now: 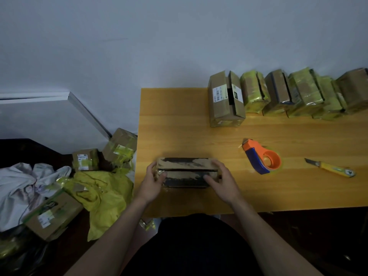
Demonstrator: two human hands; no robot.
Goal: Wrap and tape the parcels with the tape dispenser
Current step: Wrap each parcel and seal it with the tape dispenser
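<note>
A small cardboard parcel (pixel 186 170) with torn dark patches and a slit between its top flaps lies on the wooden table (pixel 179 116) near the front edge. My left hand (pixel 154 181) grips its left end, thumb on the top flap. My right hand (pixel 221 179) grips its right end the same way. An orange and blue tape dispenser (pixel 262 156) lies on the table to the right of the parcel, apart from both hands.
A yellow utility knife (pixel 331 168) lies right of the dispenser. A row of several parcels (pixel 278 92), some wrapped in yellow tape, stands along the wall at the back right. Left of the table, boxes (pixel 53 214), yellow wrapping (pixel 103 192) and white cloth (pixel 18 188) are piled.
</note>
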